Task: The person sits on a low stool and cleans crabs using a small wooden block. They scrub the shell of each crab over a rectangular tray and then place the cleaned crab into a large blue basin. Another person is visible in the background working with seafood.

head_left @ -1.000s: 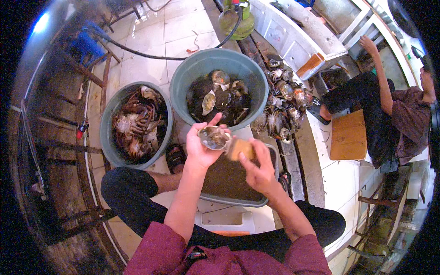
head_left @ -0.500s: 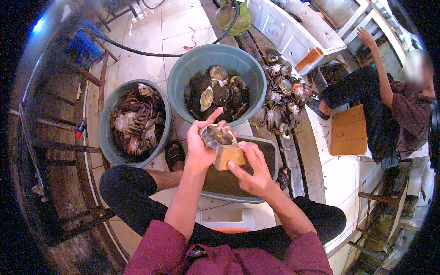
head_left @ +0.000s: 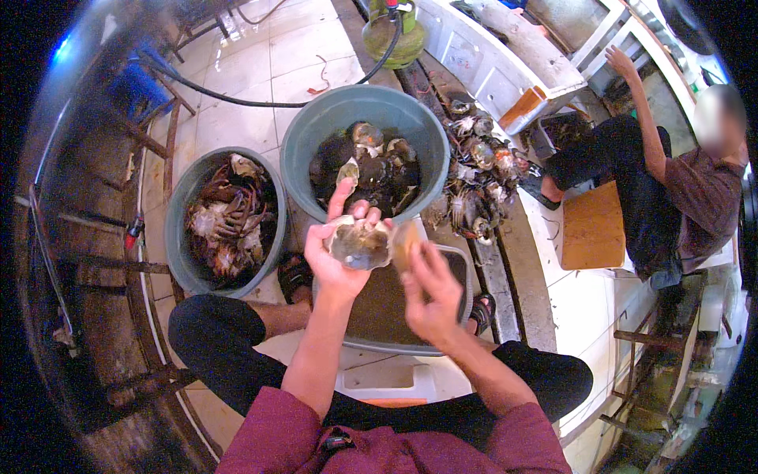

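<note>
My left hand [head_left: 335,249] grips a grey-brown crab [head_left: 361,244] above a basin of murky water [head_left: 458,261]. My right hand [head_left: 430,296] holds a small tan scrubbing pad [head_left: 405,243] against the crab's right side. Beyond my hands stands a large grey-green tub [head_left: 316,130] with several dark crabs in it. To its left, a smaller tub [head_left: 178,237] holds several reddish-brown crabs.
A pile of loose crabs [head_left: 474,178] lies on the floor right of the big tub. A seated person [head_left: 663,182] is at the right, beside a wooden board [head_left: 592,229]. A black hose [head_left: 237,99] and a green gas cylinder [head_left: 391,35] are at the back.
My hands with the crab have stayed over the basin; the right hand has shifted the pad from below the crab to its right side. The other person's arm lifted.
</note>
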A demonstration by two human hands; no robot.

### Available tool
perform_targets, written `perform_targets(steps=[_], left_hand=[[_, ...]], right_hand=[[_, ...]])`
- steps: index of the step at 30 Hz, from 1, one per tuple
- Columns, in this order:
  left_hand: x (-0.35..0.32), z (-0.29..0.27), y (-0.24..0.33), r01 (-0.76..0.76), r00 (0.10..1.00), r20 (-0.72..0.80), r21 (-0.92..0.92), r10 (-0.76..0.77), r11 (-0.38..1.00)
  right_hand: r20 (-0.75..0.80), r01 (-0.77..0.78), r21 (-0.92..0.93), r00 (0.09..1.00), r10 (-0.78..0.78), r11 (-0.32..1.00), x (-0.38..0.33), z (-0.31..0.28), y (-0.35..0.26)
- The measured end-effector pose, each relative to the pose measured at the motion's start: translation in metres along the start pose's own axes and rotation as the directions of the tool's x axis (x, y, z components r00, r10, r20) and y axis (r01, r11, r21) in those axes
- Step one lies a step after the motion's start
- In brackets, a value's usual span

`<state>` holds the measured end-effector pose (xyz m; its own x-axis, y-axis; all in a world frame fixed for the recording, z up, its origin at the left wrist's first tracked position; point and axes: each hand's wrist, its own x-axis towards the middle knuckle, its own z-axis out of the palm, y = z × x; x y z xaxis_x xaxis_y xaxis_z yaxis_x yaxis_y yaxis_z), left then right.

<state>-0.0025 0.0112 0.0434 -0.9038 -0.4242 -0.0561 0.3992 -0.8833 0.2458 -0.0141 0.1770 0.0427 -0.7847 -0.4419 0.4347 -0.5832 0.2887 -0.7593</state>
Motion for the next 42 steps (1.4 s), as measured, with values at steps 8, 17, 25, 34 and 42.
perform_targets(steps=[8, 17, 25, 34, 42], left_hand=[[-0.004, 0.002, -0.012, -0.245, 0.969, 0.085, 0.179, 0.234, 0.953], [0.006, 0.003, -0.006, -0.26, 0.965, 0.06, 0.084, 0.256, 0.962], [0.011, -0.008, -0.008, -0.248, 0.968, 0.042, 0.058, 0.246, 0.967], [0.011, -0.022, 0.003, -0.191, 0.98, 0.058, 0.047, 0.188, 0.98], [-0.007, -0.177, -0.032, 0.1, 0.803, -0.565, -0.181, -0.187, 0.978]], right_hand=[[-0.144, -0.096, -0.006, 0.985, 0.094, 0.995, 0.006, 0.02, -0.016], [-0.064, -0.239, 0.085, 0.968, 0.244, 0.967, -0.021, 0.028, 0.001], [-0.111, -0.119, 0.016, 0.987, 0.12, 0.993, -0.021, 0.038, 0.007], [0.129, -0.333, 0.088, 0.938, 0.321, 0.939, -0.048, 0.043, 0.048], [0.056, -0.826, -0.167, 0.537, 0.842, 0.538, -0.134, 0.03, 0.185]])
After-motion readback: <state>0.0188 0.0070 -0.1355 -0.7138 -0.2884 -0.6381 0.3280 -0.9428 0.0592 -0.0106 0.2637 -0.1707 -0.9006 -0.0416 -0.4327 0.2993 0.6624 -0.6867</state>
